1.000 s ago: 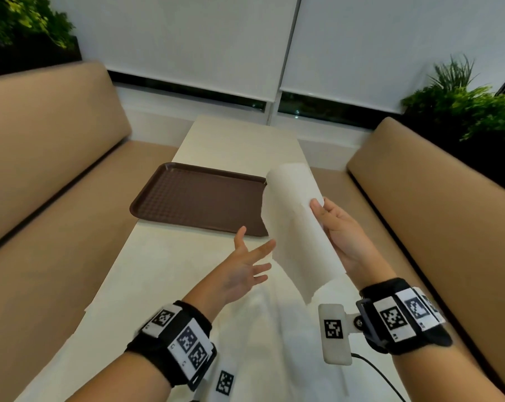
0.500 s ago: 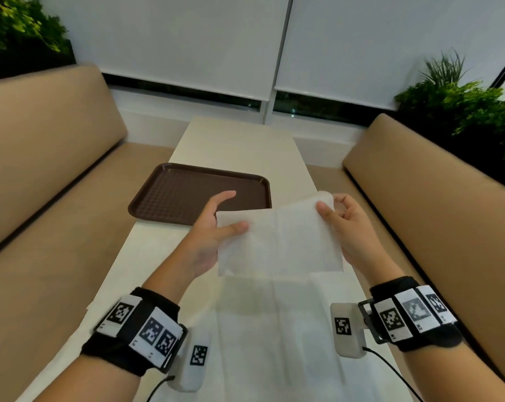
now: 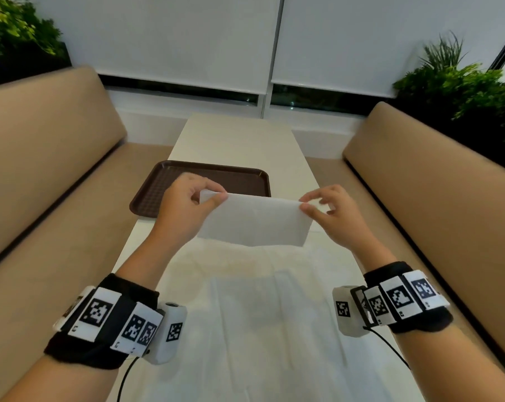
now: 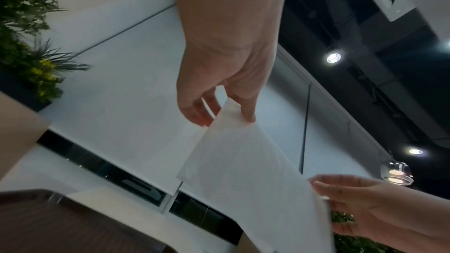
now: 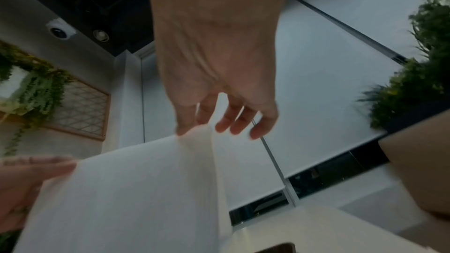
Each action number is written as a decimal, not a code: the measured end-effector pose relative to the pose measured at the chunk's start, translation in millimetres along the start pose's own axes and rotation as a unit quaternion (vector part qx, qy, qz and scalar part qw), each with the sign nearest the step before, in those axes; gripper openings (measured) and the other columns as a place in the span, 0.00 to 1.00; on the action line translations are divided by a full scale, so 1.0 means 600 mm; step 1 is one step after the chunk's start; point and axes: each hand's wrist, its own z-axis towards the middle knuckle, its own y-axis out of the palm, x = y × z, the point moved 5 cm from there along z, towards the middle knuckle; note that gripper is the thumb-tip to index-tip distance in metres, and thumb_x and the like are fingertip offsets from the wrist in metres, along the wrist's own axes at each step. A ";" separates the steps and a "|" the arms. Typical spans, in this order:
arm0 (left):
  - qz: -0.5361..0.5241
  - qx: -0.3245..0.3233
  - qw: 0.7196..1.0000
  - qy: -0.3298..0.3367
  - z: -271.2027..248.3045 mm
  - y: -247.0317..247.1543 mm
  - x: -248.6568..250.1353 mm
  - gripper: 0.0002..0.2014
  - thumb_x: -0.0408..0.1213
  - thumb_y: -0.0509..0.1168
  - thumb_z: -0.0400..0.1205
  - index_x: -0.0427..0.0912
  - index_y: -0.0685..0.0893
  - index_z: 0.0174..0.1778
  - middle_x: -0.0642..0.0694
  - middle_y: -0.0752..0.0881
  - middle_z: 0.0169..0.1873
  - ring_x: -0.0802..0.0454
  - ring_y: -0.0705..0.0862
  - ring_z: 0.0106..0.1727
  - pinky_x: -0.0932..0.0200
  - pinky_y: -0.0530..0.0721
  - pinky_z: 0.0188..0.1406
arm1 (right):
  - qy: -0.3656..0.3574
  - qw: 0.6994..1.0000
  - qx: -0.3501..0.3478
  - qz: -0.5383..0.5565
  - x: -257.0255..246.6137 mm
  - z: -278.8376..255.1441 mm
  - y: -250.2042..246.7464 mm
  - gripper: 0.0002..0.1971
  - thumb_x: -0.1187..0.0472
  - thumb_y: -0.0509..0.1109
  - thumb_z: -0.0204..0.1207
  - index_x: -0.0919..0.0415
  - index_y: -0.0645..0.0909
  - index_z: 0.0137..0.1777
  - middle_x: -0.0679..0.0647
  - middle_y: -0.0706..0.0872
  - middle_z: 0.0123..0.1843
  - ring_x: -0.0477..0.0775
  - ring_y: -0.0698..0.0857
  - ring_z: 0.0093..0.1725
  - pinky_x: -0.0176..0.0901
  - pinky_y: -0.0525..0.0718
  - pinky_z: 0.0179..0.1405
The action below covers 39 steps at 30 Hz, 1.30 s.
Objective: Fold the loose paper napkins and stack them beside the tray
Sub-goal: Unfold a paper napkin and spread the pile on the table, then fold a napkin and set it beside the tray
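I hold one napkin [image 3: 254, 221] in the air near the tray [image 3: 205, 177], my left hand [image 3: 184, 210] and right hand [image 3: 331, 216] each pinching a top corner, while more napkins [image 3: 274, 329] wait unfolded on the near table [image 3: 239, 140], and I see no stack yet.

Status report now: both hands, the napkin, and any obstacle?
Left hand and right hand each pinch a top corner of napkin. Napkin held in air, near tray. Nothing in the way.

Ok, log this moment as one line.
left hand: pinches white paper napkin corner | right hand: pinches opposite corner | napkin: held above table | brown plastic tray: holds nothing visible
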 end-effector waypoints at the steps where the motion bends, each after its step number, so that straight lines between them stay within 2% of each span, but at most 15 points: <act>1: 0.044 -0.003 0.999 0.026 -0.002 0.002 0.012 0.08 0.40 0.73 0.76 0.60 0.86 0.36 0.55 0.77 0.51 0.56 0.77 0.50 0.70 0.74 0.49 | -0.029 0.999 -0.030 -0.027 -0.012 -0.006 0.002 0.06 0.50 0.75 0.72 0.40 0.82 0.48 0.48 0.76 0.61 0.47 0.73 0.64 0.34 0.71 0.62; 4: 0.157 -0.028 0.981 0.114 -0.005 0.014 0.059 0.03 0.43 0.72 0.77 0.56 0.88 0.38 0.56 0.74 0.58 0.55 0.72 0.63 0.54 0.67 0.67 | -0.127 0.978 -0.160 -0.035 -0.078 -0.025 0.028 0.08 0.43 0.73 0.71 0.36 0.84 0.50 0.39 0.70 0.71 0.42 0.64 0.74 0.33 0.62 0.71; 7: 0.197 -0.078 0.957 0.198 -0.008 0.028 0.102 0.06 0.45 0.68 0.79 0.51 0.89 0.41 0.53 0.83 0.50 0.51 0.81 0.55 0.40 0.74 0.63 | -0.209 0.960 -0.178 -0.061 -0.122 -0.022 0.048 0.09 0.49 0.71 0.77 0.46 0.88 0.54 0.43 0.82 0.64 0.53 0.80 0.63 0.51 0.78 0.62; 9: 0.184 -0.099 0.953 0.220 -0.007 0.029 0.119 0.06 0.43 0.68 0.79 0.47 0.89 0.42 0.53 0.87 0.42 0.51 0.84 0.46 0.44 0.80 0.53 | -0.206 0.965 -0.157 -0.028 -0.122 -0.015 0.048 0.09 0.55 0.70 0.79 0.53 0.89 0.55 0.47 0.88 0.54 0.53 0.86 0.52 0.52 0.82 0.52; 11: 0.175 -0.100 0.955 0.215 -0.004 0.026 0.122 0.04 0.38 0.69 0.80 0.45 0.90 0.43 0.53 0.88 0.39 0.54 0.84 0.43 0.57 0.80 0.47 | -0.171 0.974 -0.146 -0.002 -0.104 -0.011 0.040 0.09 0.55 0.70 0.79 0.54 0.90 0.53 0.47 0.90 0.51 0.51 0.87 0.49 0.47 0.84 0.50; 15: 0.124 -0.123 0.972 0.159 0.001 0.014 0.104 0.05 0.36 0.69 0.80 0.49 0.90 0.42 0.61 0.89 0.36 0.69 0.83 0.40 0.79 0.74 0.39 | -0.086 0.982 -0.163 0.047 -0.040 -0.020 0.020 0.06 0.57 0.74 0.76 0.54 0.90 0.49 0.47 0.92 0.49 0.44 0.88 0.48 0.31 0.81 0.52; 20: 0.038 -0.255 0.964 0.056 0.003 0.038 0.038 0.14 0.31 0.67 0.81 0.57 0.91 0.43 0.59 0.91 0.42 0.65 0.87 0.46 0.70 0.82 0.47 | -0.005 0.976 -0.206 0.070 0.074 -0.048 0.025 0.05 0.51 0.77 0.70 0.40 0.90 0.45 0.59 0.91 0.45 0.70 0.86 0.45 0.60 0.83 0.49; 24: 0.044 -0.329 0.942 -0.042 -0.006 0.119 -0.047 0.23 0.24 0.60 0.80 0.55 0.90 0.32 0.56 0.89 0.36 0.56 0.85 0.42 0.63 0.79 0.43 | 0.093 0.963 -0.228 0.112 0.163 -0.066 0.026 0.12 0.64 0.74 0.75 0.43 0.89 0.45 0.43 0.90 0.52 0.49 0.84 0.43 0.46 0.80 0.50; 26: 0.010 -0.342 0.932 -0.121 -0.001 0.169 -0.086 0.22 0.21 0.59 0.81 0.50 0.91 0.38 0.50 0.90 0.41 0.51 0.86 0.46 0.61 0.82 0.45 | 0.148 0.955 -0.226 0.119 0.205 -0.058 0.018 0.13 0.68 0.75 0.72 0.47 0.86 0.49 0.43 0.86 0.54 0.46 0.83 0.39 0.40 0.81 0.45; 29: -0.040 -0.325 0.925 -0.192 0.034 0.244 -0.125 0.15 0.22 0.64 0.78 0.46 0.88 0.50 0.45 0.87 0.51 0.47 0.86 0.50 0.56 0.84 0.50 | 0.204 0.954 -0.165 0.146 0.255 -0.014 -0.009 0.10 0.72 0.71 0.73 0.57 0.82 0.47 0.47 0.82 0.45 0.44 0.81 0.36 0.31 0.79 0.35; 31: -0.072 -0.270 0.938 -0.207 0.070 0.290 -0.148 0.15 0.20 0.66 0.77 0.46 0.90 0.43 0.41 0.85 0.48 0.45 0.83 0.49 0.54 0.83 0.50 | 0.204 0.966 -0.089 0.133 0.279 0.030 -0.031 0.08 0.71 0.70 0.76 0.57 0.82 0.43 0.45 0.83 0.43 0.43 0.80 0.39 0.24 0.75 0.32; 33: -0.102 -0.198 0.948 -0.229 0.108 0.332 -0.170 0.15 0.22 0.66 0.78 0.46 0.90 0.36 0.39 0.86 0.45 0.43 0.83 0.49 0.54 0.82 0.47 | 0.205 0.972 -0.014 0.116 0.303 0.077 -0.045 0.08 0.71 0.68 0.77 0.58 0.84 0.47 0.46 0.85 0.48 0.42 0.81 0.42 0.21 0.76 0.34; 35: -0.110 -0.133 0.953 -0.248 0.137 0.368 -0.191 0.12 0.23 0.66 0.80 0.43 0.89 0.38 0.38 0.87 0.48 0.43 0.84 0.50 0.55 0.81 0.46 | 0.232 0.968 0.019 0.090 0.330 0.116 -0.042 0.12 0.74 0.67 0.75 0.59 0.83 0.54 0.51 0.83 0.52 0.46 0.82 0.43 0.31 0.82 0.38; 37: -0.079 -0.122 0.960 -0.238 0.160 0.400 -0.208 0.11 0.22 0.65 0.79 0.38 0.88 0.50 0.38 0.85 0.54 0.44 0.83 0.54 0.57 0.80 0.50 | 0.258 0.964 0.014 0.059 0.356 0.145 -0.026 0.16 0.76 0.65 0.71 0.57 0.81 0.52 0.54 0.81 0.55 0.53 0.83 0.44 0.47 0.86 0.43; 39: -0.034 -0.143 0.963 -0.226 0.175 0.424 -0.223 0.16 0.20 0.65 0.77 0.35 0.84 0.60 0.38 0.82 0.58 0.46 0.81 0.54 0.59 0.78 0.49 | 0.266 0.963 0.021 0.048 0.383 0.167 -0.008 0.16 0.78 0.63 0.71 0.58 0.81 0.50 0.58 0.82 0.58 0.55 0.83 0.43 0.47 0.86 0.39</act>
